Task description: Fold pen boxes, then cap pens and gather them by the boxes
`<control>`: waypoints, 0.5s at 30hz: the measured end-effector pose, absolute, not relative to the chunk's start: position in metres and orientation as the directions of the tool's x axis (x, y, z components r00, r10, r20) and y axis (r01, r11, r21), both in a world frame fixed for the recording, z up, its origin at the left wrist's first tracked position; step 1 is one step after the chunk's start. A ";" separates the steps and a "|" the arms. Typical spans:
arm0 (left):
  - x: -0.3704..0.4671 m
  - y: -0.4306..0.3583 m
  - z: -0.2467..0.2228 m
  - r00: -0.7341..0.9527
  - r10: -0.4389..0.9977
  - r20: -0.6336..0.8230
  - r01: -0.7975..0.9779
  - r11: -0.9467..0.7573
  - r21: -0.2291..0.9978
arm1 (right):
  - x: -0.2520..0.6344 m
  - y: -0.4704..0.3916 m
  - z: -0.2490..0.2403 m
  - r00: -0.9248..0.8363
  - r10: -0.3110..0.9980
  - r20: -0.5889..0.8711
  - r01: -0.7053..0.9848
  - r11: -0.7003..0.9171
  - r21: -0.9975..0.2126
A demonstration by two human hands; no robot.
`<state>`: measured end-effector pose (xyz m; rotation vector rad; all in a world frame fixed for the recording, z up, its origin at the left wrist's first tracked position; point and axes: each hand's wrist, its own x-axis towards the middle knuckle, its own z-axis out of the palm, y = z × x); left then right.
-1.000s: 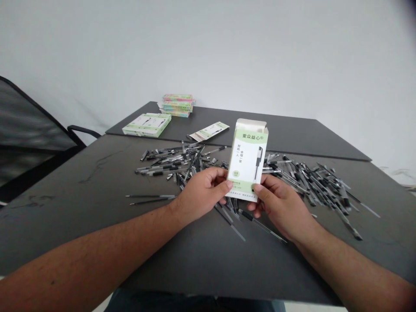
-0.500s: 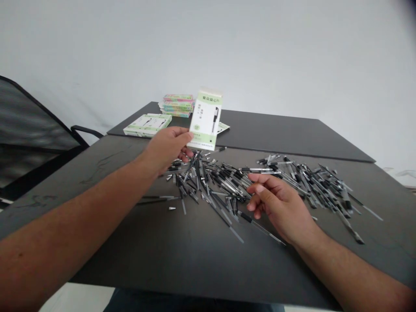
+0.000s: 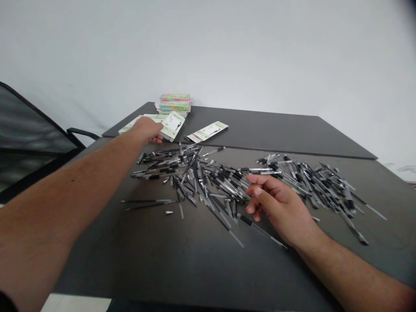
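My left hand (image 3: 148, 130) grips a white and green pen box (image 3: 173, 125) by its left end, at the flat green and white boxes (image 3: 130, 124) on the back left of the table. Another such box (image 3: 209, 131) lies to the right, its near end open. My right hand (image 3: 271, 201) hovers over the near side of the pens, fingers apart and curled, with nothing in it. Black and clear pens, caps and refills lie in a middle heap (image 3: 227, 182) and a right heap (image 3: 325, 186).
A stack of pink, green and blue boxes (image 3: 174, 104) stands at the back, near the wall. Two thin refills (image 3: 146, 202) and a small clear tip (image 3: 169, 212) lie at the front left. A black mesh chair (image 3: 29, 143) is beside the table's left edge.
My left hand has moved back and left with the box, lowering it from above the middle heap to the other green and white boxes. My right hand has hardly moved.
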<state>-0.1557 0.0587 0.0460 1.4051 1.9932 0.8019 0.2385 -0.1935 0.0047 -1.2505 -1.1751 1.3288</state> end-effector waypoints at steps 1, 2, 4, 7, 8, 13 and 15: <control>-0.158 0.061 0.045 -0.275 0.958 -0.082 0.656 0.250 0.712 | 0.239 -0.193 0.005 -0.048 0.994 -0.103 -0.011 -0.104 -0.995; -0.160 0.063 0.044 -0.258 0.965 -0.044 0.706 0.219 0.674 | 0.238 -0.193 0.006 -0.050 0.993 -0.102 -0.006 -0.103 -0.995; -0.163 0.063 0.044 -0.214 0.974 0.069 0.808 0.137 0.573 | 0.238 -0.193 0.007 -0.056 0.993 -0.106 0.000 -0.107 -0.994; -0.163 0.057 0.043 -0.122 0.968 0.218 0.923 0.030 0.383 | 0.237 -0.193 0.009 -0.056 0.991 -0.122 0.004 -0.122 -0.993; -0.162 0.055 0.042 -0.084 0.968 0.236 0.948 0.005 0.318 | 0.237 -0.193 0.010 -0.056 0.990 -0.127 0.006 -0.127 -0.992; -0.152 0.045 0.035 0.106 0.984 0.142 0.992 -0.114 0.048 | 0.236 -0.194 0.011 -0.053 0.989 -0.140 0.021 -0.139 -0.990; -0.149 0.044 0.033 0.139 0.985 0.098 0.990 -0.137 -0.024 | 0.236 -0.194 0.010 -0.053 0.990 -0.132 0.021 -0.132 -0.991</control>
